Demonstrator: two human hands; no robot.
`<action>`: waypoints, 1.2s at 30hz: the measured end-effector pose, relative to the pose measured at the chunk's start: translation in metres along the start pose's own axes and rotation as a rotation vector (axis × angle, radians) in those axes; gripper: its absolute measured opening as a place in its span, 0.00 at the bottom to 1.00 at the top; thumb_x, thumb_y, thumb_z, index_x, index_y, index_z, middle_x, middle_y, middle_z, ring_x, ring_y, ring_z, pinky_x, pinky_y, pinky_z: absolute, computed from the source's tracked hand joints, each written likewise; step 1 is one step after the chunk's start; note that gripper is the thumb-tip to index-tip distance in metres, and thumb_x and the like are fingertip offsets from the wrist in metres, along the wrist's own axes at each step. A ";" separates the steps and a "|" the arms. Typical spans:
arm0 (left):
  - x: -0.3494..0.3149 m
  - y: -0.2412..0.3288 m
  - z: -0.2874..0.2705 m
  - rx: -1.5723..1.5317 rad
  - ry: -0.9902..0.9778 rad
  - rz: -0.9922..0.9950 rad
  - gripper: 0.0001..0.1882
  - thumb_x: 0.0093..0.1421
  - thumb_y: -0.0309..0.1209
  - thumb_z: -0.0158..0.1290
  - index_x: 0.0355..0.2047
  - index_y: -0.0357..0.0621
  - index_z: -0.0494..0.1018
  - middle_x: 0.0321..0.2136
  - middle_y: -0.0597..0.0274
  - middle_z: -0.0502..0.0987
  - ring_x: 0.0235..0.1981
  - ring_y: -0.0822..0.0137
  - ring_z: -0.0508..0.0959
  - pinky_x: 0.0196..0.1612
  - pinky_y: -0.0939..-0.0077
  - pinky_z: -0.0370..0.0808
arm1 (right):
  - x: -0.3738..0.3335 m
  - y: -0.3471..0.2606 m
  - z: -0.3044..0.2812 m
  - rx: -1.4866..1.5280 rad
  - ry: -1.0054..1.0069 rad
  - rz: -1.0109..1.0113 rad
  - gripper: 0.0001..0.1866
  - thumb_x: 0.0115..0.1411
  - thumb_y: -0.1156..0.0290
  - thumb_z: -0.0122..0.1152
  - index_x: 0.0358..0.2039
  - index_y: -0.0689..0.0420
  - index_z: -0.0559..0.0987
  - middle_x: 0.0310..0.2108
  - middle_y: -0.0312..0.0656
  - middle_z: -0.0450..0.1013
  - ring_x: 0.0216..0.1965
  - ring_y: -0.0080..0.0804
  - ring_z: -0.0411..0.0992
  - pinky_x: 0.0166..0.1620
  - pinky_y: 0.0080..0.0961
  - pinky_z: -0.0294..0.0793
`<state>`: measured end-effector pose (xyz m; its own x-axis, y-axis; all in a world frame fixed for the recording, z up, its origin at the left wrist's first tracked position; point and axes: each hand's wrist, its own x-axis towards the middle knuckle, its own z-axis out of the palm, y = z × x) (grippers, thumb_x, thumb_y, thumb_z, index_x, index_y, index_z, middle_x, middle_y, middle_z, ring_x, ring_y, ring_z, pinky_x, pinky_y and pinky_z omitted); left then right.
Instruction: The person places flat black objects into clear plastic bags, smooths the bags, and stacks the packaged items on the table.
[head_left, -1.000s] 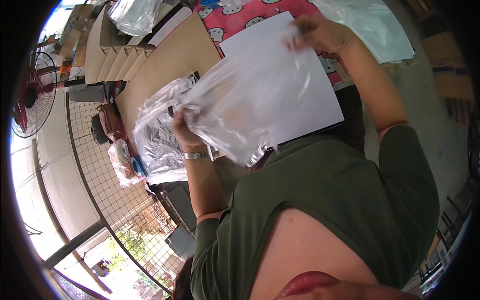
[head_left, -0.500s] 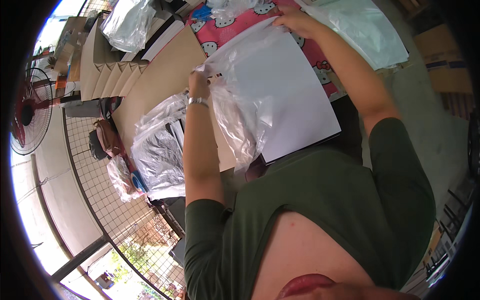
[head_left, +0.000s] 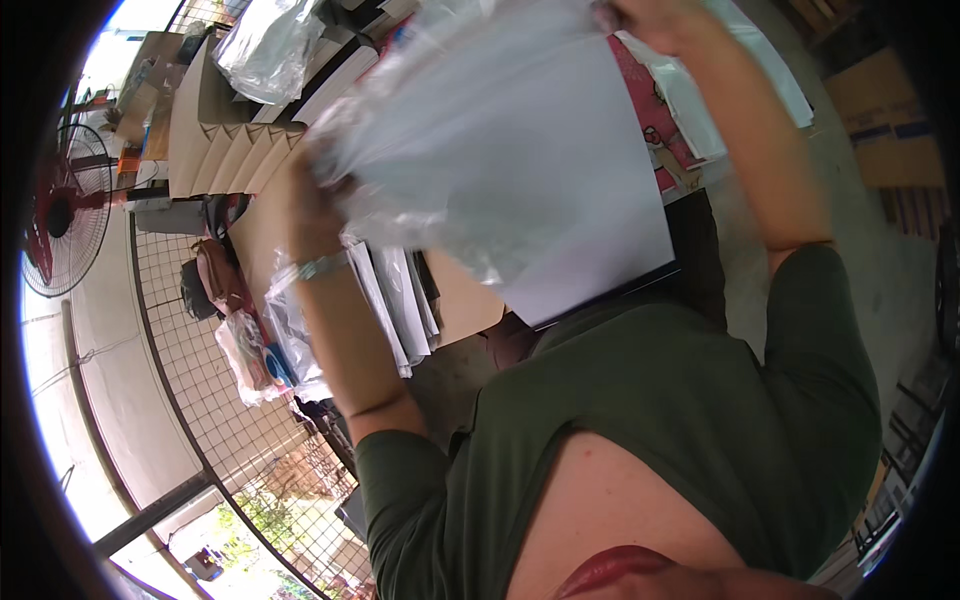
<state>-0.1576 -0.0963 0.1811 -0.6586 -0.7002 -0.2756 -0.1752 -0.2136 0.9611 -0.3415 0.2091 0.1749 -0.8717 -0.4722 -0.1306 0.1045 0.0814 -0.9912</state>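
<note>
A clear plastic bag [head_left: 400,180] is stretched out between my two hands, its left side crumpled. My left hand [head_left: 318,195], smeared by motion, is closed on the bag's left edge. At the top of the view my right hand [head_left: 655,22] grips the bag's far right corner. Below the bag, close to my body, lies a stack of large white sheets [head_left: 605,240] with a dark layer at its near edge. The bag covers much of the stack's far and left parts.
Plastic-wrapped sheets [head_left: 385,300] lie left on brown cardboard [head_left: 465,300]. Folded brown cardboard pieces [head_left: 235,160] stand far left beside another plastic bag [head_left: 270,55]. A pink patterned cover [head_left: 640,85] shows behind the stack. A fan [head_left: 65,210] stands at the left.
My left hand has moved left and slightly nearer, spreading the bag wide over the white sheets. My right hand has shifted right and farther away, still holding its corner.
</note>
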 end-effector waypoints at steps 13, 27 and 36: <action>-0.004 0.013 -0.088 -0.052 -0.416 -0.104 0.08 0.59 0.35 0.46 0.31 0.44 0.69 0.23 0.66 0.71 0.16 0.76 0.67 0.18 0.85 0.67 | -0.051 0.031 0.015 0.639 -0.281 -0.135 0.11 0.58 0.71 0.51 0.39 0.63 0.74 0.34 0.42 0.74 0.34 0.32 0.74 0.40 0.30 0.74; -0.084 -0.217 -0.079 -0.229 -0.171 -0.404 0.08 0.59 0.28 0.41 0.33 0.42 0.69 0.22 0.67 0.70 0.21 0.72 0.70 0.26 0.81 0.69 | -0.139 0.204 0.025 0.315 -0.258 0.496 0.10 0.57 0.74 0.53 0.40 0.60 0.72 0.31 0.33 0.70 0.31 0.20 0.68 0.37 0.20 0.71; -0.211 -0.242 -0.127 0.096 -0.199 -0.587 0.14 0.60 0.37 0.52 0.34 0.37 0.74 0.27 0.67 0.75 0.29 0.77 0.73 0.30 0.81 0.71 | -0.228 0.186 0.029 -0.036 -0.446 0.664 0.11 0.56 0.74 0.55 0.40 0.62 0.73 0.25 0.33 0.70 0.23 0.17 0.64 0.27 0.17 0.65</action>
<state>0.1174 0.0167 0.0041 -0.5552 -0.3422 -0.7581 -0.6077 -0.4554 0.6506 -0.1095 0.3061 0.0197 -0.3585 -0.6210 -0.6971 0.5126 0.4931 -0.7029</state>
